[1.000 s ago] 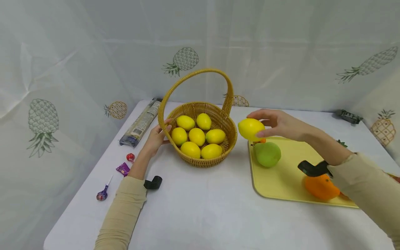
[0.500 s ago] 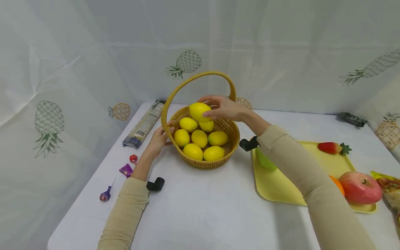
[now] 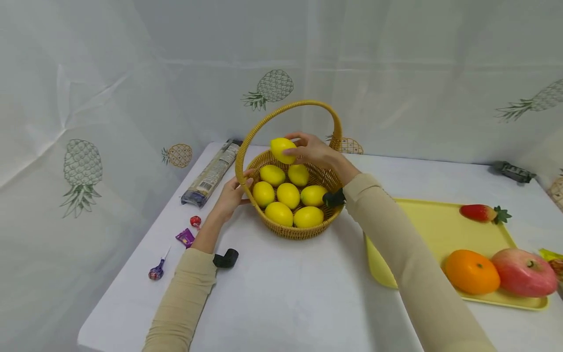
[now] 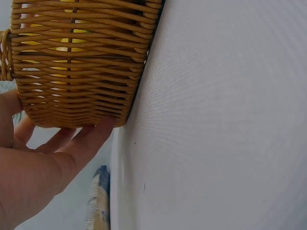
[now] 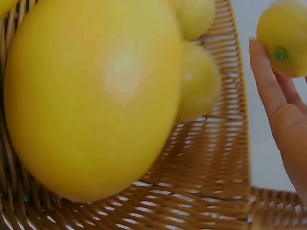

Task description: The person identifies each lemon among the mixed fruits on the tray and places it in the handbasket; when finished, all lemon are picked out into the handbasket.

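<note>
A brown wicker basket [image 3: 293,233] with a tall arched handle holds several yellow lemons [image 3: 288,195]. My left hand [image 3: 229,197] grips its left side by the foot of the handle; in the left wrist view its fingers lie against the woven wall [image 4: 81,72]. Above the basket's far part, under the arch, my right hand [image 3: 310,150] pinches another lemon [image 3: 282,150] between thumb and fingers. The right wrist view shows that held lemon [image 5: 284,38] beyond the rim line, with its green tip visible, while a lemon in the basket [image 5: 91,105] fills the foreground.
A yellow tray [image 3: 433,227] at right carries a strawberry [image 3: 479,212], an orange [image 3: 472,272] and a reddish apple [image 3: 524,272]; my right sleeve covers part of it. Left lie a long packet [image 3: 211,173], a purple-wrapped sweet [image 3: 185,237] and lollipops [image 3: 156,270]. A dark object [image 3: 513,171] sits back right.
My right hand has carried the lemon leftward from over the tray to above the basket, where it stays at a similar height. The left hand keeps its place at the basket.
</note>
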The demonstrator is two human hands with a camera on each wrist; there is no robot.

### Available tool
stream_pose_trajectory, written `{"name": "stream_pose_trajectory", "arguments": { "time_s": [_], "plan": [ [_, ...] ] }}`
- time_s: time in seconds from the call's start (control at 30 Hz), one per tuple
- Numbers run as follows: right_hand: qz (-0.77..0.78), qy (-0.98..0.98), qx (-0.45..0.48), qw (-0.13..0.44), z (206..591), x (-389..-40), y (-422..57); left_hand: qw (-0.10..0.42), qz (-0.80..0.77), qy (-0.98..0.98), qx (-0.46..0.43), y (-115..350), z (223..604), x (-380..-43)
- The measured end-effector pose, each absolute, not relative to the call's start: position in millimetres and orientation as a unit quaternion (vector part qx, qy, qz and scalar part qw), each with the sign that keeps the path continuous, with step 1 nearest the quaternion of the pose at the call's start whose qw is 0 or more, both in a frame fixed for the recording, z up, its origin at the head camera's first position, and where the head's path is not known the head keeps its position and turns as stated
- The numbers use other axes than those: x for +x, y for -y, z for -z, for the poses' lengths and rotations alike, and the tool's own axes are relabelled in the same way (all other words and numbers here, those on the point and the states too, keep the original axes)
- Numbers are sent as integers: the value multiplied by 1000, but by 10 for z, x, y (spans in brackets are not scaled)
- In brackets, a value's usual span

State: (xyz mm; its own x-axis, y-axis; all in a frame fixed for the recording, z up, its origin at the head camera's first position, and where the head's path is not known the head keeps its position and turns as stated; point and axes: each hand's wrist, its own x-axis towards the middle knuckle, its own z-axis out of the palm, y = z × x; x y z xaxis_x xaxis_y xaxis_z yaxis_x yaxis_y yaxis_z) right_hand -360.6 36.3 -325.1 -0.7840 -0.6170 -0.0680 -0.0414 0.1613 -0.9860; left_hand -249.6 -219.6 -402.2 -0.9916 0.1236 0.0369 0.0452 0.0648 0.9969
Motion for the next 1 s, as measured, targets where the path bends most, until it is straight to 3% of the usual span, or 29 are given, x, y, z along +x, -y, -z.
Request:
{"name": "stream_pose_trajectory", "arguments": {
  "time_s": [0.23, 0.5, 1.0],
  "plan": [
    [577, -767, -209, 187, 3463, -3717, -402, 30, -676, -735, 55, 2178, 4031, -2484],
    [507, -814, -256, 121, 3487, -3728, -322, 25, -667, -743, 47, 2186, 3992, -2475],
    [541, -796, -244, 115, 3479, -3702, -346, 30, -670, -741, 35, 2179, 3979, -2482]
  ]
}}
